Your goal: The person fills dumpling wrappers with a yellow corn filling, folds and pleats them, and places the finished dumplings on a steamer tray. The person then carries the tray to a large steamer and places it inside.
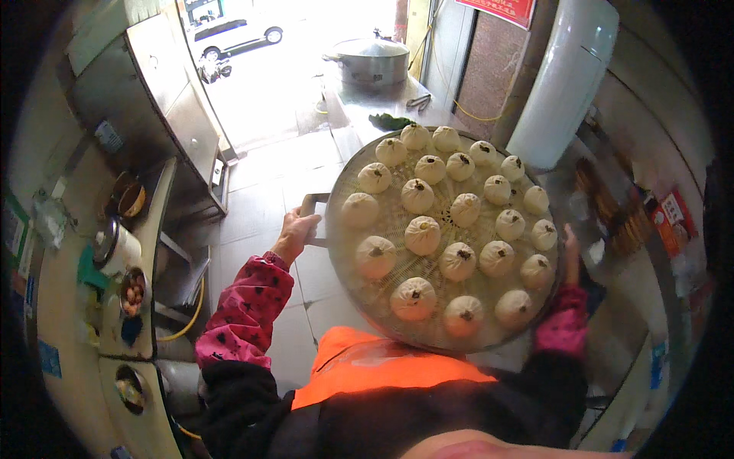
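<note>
A large round steamer tray [344,281] with a woven-looking base is held level in front of my body. Several pleated steamed buns [465,210] sit spaced across it, many with dark filling showing at the top. My left hand [299,230] is closed around the metal loop handle [314,199] on the tray's left side. At the right rim is my right hand [570,252], holding that side; most of its grip is hidden by the tray. The tray's near edge is against or close to my orange apron [367,364]. Haze, perhaps steam, veils the buns.
Ahead, a lidded metal steamer pot [373,60] stands on a steel counter [355,109] with tongs [419,102] and a dark green cloth-like item [391,121]. On the left are a steel cabinet [155,109], a counter with a pot [119,246], and a bowl of eggs [133,292].
</note>
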Tool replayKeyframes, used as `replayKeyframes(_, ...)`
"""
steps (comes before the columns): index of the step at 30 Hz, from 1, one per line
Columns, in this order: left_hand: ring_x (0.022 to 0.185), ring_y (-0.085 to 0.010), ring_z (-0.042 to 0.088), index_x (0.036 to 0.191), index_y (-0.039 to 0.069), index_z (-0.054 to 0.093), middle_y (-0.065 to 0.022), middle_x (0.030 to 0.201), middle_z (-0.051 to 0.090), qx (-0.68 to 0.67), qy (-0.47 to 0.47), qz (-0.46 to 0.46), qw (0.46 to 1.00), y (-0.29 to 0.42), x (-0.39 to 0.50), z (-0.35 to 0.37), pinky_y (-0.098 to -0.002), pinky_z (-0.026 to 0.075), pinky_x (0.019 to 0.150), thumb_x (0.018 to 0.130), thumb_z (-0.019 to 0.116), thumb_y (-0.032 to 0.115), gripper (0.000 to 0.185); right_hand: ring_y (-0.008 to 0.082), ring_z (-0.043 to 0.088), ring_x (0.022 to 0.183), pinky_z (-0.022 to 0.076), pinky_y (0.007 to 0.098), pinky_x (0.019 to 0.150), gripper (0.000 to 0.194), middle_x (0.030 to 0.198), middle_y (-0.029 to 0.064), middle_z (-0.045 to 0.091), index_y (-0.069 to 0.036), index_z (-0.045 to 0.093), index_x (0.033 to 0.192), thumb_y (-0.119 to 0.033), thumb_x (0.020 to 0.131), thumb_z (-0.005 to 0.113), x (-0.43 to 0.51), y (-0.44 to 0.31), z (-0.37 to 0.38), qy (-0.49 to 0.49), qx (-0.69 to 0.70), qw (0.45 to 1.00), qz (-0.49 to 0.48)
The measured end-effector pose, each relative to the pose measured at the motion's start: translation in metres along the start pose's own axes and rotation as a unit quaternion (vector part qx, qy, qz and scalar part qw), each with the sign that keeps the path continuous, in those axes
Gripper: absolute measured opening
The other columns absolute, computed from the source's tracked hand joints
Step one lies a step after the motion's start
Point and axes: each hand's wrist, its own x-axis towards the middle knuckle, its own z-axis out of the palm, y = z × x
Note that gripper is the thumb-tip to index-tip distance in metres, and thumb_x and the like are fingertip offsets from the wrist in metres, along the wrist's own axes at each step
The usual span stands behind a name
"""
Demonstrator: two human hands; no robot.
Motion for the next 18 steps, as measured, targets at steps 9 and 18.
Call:
replayKeyframes(9, 0.051, -0.0091, 0.046, 0.095, 0.001, 0.053, -0.0003, 0.068, 0.05, 0.058, -0.063, -0.018, 0.996, 0.016, 0.154, -0.008, -0.0247, 0.037, 0.044, 0.074, 0.065, 0.008, 0.025, 0.0184, 0.057, 0.096, 0.0454, 0.0297, 0.084, 0.049, 0.114, 0.0068, 0.058, -0.001, 0.055, 0.121, -0.039, 0.091, 0.051, -0.067, -0.022, 0.098, -0.02, 0.128, 0.988, 0.082)
replayKeyframes(18, 0.047, -0.0071, 0.045, 0.104, -0.001, 0.052, 0.002, 0.064, 0.048, 0.035, -0.156, -0.027, 0.987, -0.009, 0.33, 0.002, -0.023, 0.037, 0.04, 0.075, 0.067, 0.006, 0.033, 0.0237, 0.039, 0.123, 0.0312, 0.0353, 0.102, 0.061, 0.137, 0.0089, 0.038, -0.007, 0.037, 0.136, -0.049, 0.092, 0.041, -0.101, -0.047, 0.194, 0.01, 0.176, 0.975, 0.136)
